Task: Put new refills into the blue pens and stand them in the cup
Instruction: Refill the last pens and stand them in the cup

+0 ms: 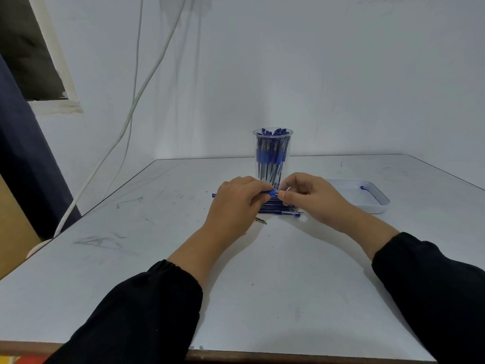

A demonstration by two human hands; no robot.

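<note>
Your arms come into the picture from the bottom edge, both covered in long black sleeves. Your left sleeve (141, 308) is loose and baggy, with soft folds along the forearm, and it ends in a gathered, elastic-looking cuff that bunches into small puckers. Your right sleeve (430, 282) is the same plain black cloth, with a similar rounded cuff. No print, logo or stitching shows on either one. Beyond the cuffs your forearms and wrists are bare. Your left hand (237, 199) and right hand (307, 195) wear no gloves, and no ring, watch or band can be seen.
</note>
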